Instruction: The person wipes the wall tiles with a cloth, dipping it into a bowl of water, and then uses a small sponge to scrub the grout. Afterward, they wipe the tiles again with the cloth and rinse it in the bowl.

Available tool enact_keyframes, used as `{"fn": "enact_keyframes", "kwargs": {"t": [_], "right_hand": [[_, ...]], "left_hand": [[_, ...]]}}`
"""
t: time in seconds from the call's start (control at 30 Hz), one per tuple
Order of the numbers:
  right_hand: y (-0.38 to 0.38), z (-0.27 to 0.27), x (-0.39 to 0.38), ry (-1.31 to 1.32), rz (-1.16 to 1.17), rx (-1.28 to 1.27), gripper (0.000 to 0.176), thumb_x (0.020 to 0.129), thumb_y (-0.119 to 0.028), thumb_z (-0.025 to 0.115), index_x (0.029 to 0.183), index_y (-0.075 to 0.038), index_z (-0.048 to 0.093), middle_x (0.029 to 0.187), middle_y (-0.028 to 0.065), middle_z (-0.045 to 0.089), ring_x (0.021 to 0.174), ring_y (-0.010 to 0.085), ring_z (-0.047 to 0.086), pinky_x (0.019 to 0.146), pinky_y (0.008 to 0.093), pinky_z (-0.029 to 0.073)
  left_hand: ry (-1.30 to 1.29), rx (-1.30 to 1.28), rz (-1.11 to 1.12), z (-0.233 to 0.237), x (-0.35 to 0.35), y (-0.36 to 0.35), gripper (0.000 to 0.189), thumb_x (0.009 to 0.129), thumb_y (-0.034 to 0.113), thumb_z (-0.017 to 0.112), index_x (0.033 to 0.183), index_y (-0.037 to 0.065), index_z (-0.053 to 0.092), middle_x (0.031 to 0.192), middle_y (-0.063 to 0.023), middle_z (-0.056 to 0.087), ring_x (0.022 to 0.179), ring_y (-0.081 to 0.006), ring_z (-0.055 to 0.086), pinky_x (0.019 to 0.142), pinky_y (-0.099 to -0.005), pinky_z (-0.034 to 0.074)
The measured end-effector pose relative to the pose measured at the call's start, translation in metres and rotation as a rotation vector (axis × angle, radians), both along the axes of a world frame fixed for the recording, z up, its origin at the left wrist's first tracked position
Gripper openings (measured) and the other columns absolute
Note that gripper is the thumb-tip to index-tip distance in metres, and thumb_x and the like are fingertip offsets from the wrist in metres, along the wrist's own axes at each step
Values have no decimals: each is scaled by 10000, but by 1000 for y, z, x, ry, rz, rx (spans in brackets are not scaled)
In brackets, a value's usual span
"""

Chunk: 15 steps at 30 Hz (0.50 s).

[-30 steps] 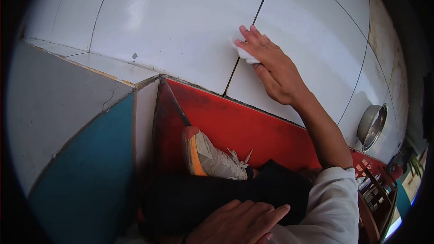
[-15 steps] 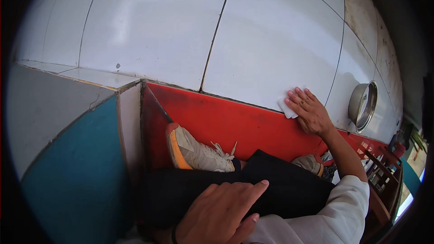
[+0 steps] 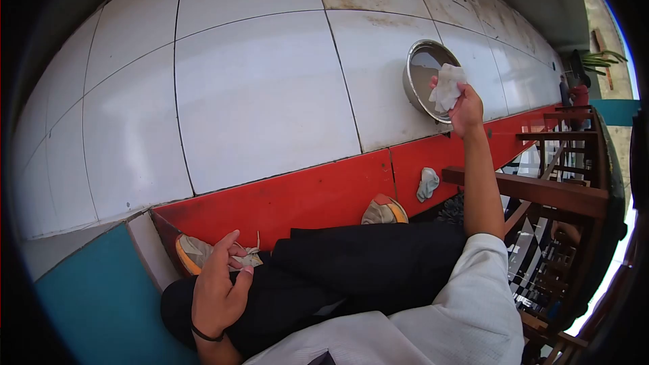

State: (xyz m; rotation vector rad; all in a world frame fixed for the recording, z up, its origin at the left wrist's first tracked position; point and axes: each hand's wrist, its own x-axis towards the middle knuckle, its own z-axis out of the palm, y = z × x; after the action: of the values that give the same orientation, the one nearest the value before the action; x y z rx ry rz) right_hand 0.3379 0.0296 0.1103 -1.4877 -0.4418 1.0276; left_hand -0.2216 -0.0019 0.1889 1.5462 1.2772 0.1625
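A white cloth (image 3: 447, 88) is held in my right hand (image 3: 466, 109), over the near rim of a round metal bowl (image 3: 411, 84) with greyish water in it. The bowl stands on white floor tiles (image 3: 260, 105). My left hand (image 3: 222, 284) hangs over my dark trouser leg near one shoe, its fingers apart and partly bent, with nothing in it. A dark band circles the left wrist.
A red tiled strip (image 3: 304, 192) runs between the white tiles and my legs. A crumpled pale cloth (image 3: 427, 184) lies on it. Brown wooden furniture (image 3: 534, 191) stands at the right. A teal wall (image 3: 111, 290) is at the lower left.
My right hand has moved from the tile edge to the bowl, lifting the white cloth. The view has swung right, and my left hand now appears further left.
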Motion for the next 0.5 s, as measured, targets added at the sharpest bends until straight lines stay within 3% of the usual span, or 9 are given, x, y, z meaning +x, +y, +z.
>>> {"fn": "enact_keyframes", "kwargs": {"t": [0.03, 0.1, 0.2, 0.3, 0.33, 0.43, 0.47, 0.5], "right_hand": [[1, -11, 24, -98, -29, 0, 499, 1002, -204, 341, 1392, 76, 474, 1309, 265, 621, 1226, 358, 619, 1040, 433, 484], [6, -36, 62, -525, 83, -377, 471, 992, -259, 381, 1285, 43, 593, 1207, 264, 677, 1174, 370, 646, 1012, 441, 493], [5, -84, 75, -1289, 364, -771, 429, 964, -288, 466, 1198, 17, 658, 1136, 275, 691, 1108, 415, 655, 969, 476, 499], [5, -72, 71, -1205, 377, -786, 407, 942, -289, 536, 1219, -19, 663, 1115, 290, 677, 1063, 475, 635, 942, 529, 492], [4, -76, 69, -1327, 348, -804, 361, 927, -280, 575, 1181, -53, 695, 1072, 290, 690, 1034, 466, 648, 921, 528, 500], [4, -71, 72, -1215, 318, -695, 307, 922, -258, 598, 1110, -40, 704, 1012, 271, 703, 1017, 462, 655, 892, 522, 504], [4, -65, 66, -1316, 226, -740, 316, 921, -231, 573, 1160, -78, 710, 1047, 287, 690, 1020, 465, 654, 914, 528, 502], [1, -68, 63, -1315, 281, -746, 315, 918, -224, 574, 1161, -76, 710, 1049, 284, 691, 1019, 465, 655, 911, 529, 502]], "left_hand": [[17, -13, -10, 0, 3, 1, 579, 862, 49, 653, 1412, -5, 481, 1067, -152, 657, 902, -245, 647, 814, -355, 522], [55, -49, -31, 0, 8, 3, 582, 870, 66, 663, 1416, -2, 474, 1064, -142, 658, 886, -234, 642, 802, -345, 519], [114, -80, -97, -1, 11, 9, 527, 945, 69, 603, 1446, 28, 445, 1062, -81, 645, 894, -154, 592, 829, -287, 486], [133, -150, -49, -7, 11, 11, 501, 971, 93, 592, 1445, 24, 442, 1043, -66, 638, 884, -133, 582, 815, -274, 483], [134, -145, -44, -9, 11, 11, 508, 959, 104, 613, 1434, 17, 453, 1040, -80, 644, 877, -155, 595, 809, -292, 492], [130, -138, -46, -14, 12, 14, 522, 941, 130, 653, 1414, 0, 475, 1031, -110, 656, 866, -199, 622, 798, -328, 511], [123, -138, -44, -15, 13, 15, 518, 946, 135, 651, 1414, -1, 475, 1026, -110, 655, 869, -199, 623, 800, -328, 511], [120, -140, -34, -15, 12, 15, 516, 951, 140, 649, 1414, -3, 475, 1022, -110, 653, 873, -199, 623, 802, -328, 511]]}}
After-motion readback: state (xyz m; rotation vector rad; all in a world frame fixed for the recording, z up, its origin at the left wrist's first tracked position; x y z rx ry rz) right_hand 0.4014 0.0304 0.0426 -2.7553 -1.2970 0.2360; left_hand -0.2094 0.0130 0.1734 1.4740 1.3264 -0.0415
